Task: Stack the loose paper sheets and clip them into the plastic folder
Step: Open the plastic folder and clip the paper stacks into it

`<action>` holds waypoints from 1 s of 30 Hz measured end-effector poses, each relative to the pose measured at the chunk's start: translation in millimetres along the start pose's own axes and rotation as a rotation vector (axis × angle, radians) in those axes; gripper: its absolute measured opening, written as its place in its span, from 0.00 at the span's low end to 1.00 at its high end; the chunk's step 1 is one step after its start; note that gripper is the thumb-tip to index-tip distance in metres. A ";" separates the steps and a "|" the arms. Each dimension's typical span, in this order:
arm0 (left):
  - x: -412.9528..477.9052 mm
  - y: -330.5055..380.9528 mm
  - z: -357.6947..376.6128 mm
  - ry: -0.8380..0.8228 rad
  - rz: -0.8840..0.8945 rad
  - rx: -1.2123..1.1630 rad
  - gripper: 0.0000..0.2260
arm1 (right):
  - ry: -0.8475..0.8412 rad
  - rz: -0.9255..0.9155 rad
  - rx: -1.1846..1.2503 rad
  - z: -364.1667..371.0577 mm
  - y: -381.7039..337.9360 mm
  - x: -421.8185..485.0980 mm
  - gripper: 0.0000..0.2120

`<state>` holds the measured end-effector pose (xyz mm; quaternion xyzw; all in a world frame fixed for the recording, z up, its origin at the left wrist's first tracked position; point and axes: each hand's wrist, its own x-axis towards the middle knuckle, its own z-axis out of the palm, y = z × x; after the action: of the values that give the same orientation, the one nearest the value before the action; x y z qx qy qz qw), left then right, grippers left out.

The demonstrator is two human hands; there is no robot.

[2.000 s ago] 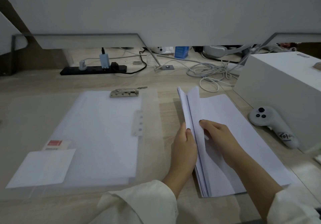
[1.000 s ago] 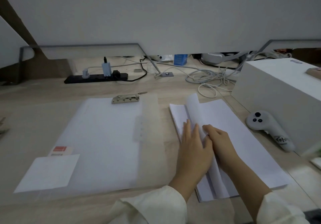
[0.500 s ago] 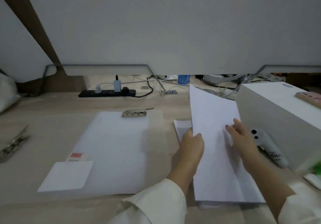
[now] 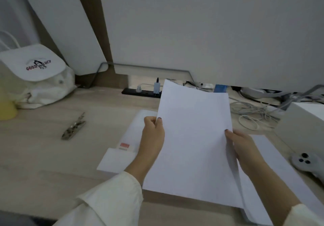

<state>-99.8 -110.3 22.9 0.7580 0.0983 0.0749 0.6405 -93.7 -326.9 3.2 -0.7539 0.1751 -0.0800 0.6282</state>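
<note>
Far left of the hands, a cloth bag [image 4: 35, 78] sits against the wall, clear of the work. A metal clip [image 4: 73, 129] lies on the desk [image 4: 43, 155], well apart from the left fingers and unused. The plastic folder [image 4: 133, 131] lies open just behind and below the left hand [image 4: 152, 138], mostly hidden by it; a red label [image 4: 124, 145] shows at its near edge.

The left fingers are closed on the left edge of the paper stack [image 4: 192, 138], thumb in front. The right hand [image 4: 243, 148] pinches the right edge the same way. The stack is tilted up, its lower edge near the desk. More sheets [image 4: 273, 164] lie flat under the right hand, one curling up beside the wrist.

Risks, as judged: the curling sheet could be left behind or creased if the stack is squared now. Edge-only grips allow the sheets to fan or slip. A controller [image 4: 305, 162] right of the fingers could be knocked.
</note>
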 end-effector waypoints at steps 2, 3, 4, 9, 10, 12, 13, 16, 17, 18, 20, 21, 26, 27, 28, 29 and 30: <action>10.5 -17.3 -21.3 0.082 -0.011 0.056 0.06 | -0.046 0.020 -0.041 25.7 5.2 -0.4 0.10; 16.3 -26.0 -29.7 0.093 -0.024 0.084 0.06 | -0.056 0.040 -0.051 37.0 9.0 -0.3 0.10; 22.8 -34.3 -37.1 0.090 -0.042 0.112 0.06 | -0.059 0.063 -0.062 46.9 12.3 -2.0 0.09; 57.1 -68.2 -61.9 -0.129 -0.144 0.355 0.14 | -0.077 0.142 -0.127 69.4 33.4 -8.4 0.09; 61.3 -71.6 -64.0 -0.184 -0.154 0.411 0.17 | -0.073 0.157 -0.136 70.1 34.6 -10.0 0.08; 70.5 -77.2 -65.8 -0.242 -0.195 0.492 0.18 | -0.047 0.189 -0.126 70.6 35.9 -7.7 0.08; 75.8 -79.7 -65.8 -0.252 -0.215 0.515 0.17 | -0.038 0.198 -0.127 70.9 35.6 -5.1 0.08; 86.5 -78.9 -62.6 -0.268 -0.258 0.555 0.08 | 0.012 0.242 -0.114 71.4 37.0 3.7 0.11; 91.4 -79.8 -61.2 -0.274 -0.258 0.560 0.06 | 0.021 0.261 -0.094 71.7 39.4 6.5 0.13; 95.1 -79.4 -60.3 -0.281 -0.257 0.568 0.06 | 0.022 0.270 -0.076 72.5 40.5 7.2 0.13; 100.1 -77.9 -59.3 -0.291 -0.259 0.568 0.07 | 0.019 0.273 -0.051 74.1 42.7 8.9 0.08; 102.1 -77.8 -59.5 -0.294 -0.256 0.544 0.08 | 0.022 0.268 -0.031 74.2 43.8 9.4 0.08; 107.4 -80.5 -60.2 -0.304 -0.242 0.493 0.05 | 0.033 0.215 -0.033 72.9 48.3 16.0 0.07; 108.7 -81.1 -60.0 -0.303 -0.237 0.501 0.04 | 0.027 0.191 -0.082 72.2 46.7 19.6 0.06; 110.4 -80.9 -59.3 -0.306 -0.233 0.518 0.04 | 0.019 0.163 -0.131 70.9 44.1 23.8 0.06; 112.7 -80.0 -58.2 -0.308 -0.231 0.537 0.04 | 0.013 0.142 -0.177 69.6 40.6 28.3 0.06; 114.3 -79.5 -58.1 -0.311 -0.231 0.550 0.05 | 0.015 0.127 -0.209 69.6 38.5 32.5 0.06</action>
<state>-7.1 -14.0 -47.1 0.8885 0.1010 -0.1442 0.4237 -46.2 -280.5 -51.3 -0.8020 0.2346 -0.0272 0.5486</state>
